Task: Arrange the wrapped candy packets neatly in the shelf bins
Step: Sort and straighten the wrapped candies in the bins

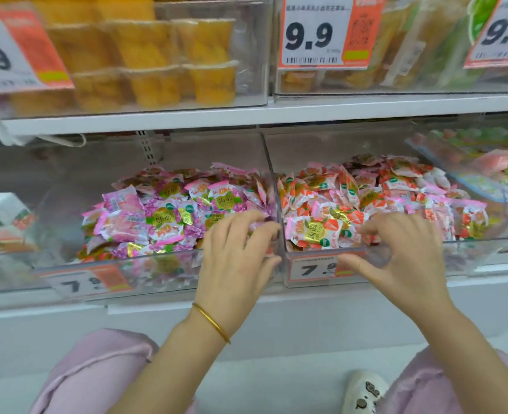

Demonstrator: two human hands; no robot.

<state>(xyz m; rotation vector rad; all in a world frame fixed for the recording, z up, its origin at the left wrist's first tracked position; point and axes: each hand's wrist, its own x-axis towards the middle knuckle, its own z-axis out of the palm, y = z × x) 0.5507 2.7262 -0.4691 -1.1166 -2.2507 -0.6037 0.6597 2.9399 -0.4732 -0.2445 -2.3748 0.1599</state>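
Note:
Two clear shelf bins sit side by side on the lower shelf. The left bin (pixel 145 265) holds a heap of pink and purple candy packets (pixel 157 216). The right bin (pixel 467 252) holds red and pink candy packets (pixel 351 189). My left hand (pixel 238 261) reaches over the left bin's front wall beside the divider (pixel 272 174), its fingers curled on pink packets there. My right hand (pixel 408 255) reaches over the right bin's front wall. Its fingers curl on red packets at the front and its thumb lies outside, by the price tag (pixel 315 268).
The upper shelf (pixel 246 115) carries clear bins of orange jelly cups (pixel 157 61) and bagged snacks, with 9.9 price tags (pixel 321 34). More bins with other sweets (pixel 491 168) stand at the right. A box (pixel 2 216) sits at far left. My knees and a white shoe (pixel 366 392) are below.

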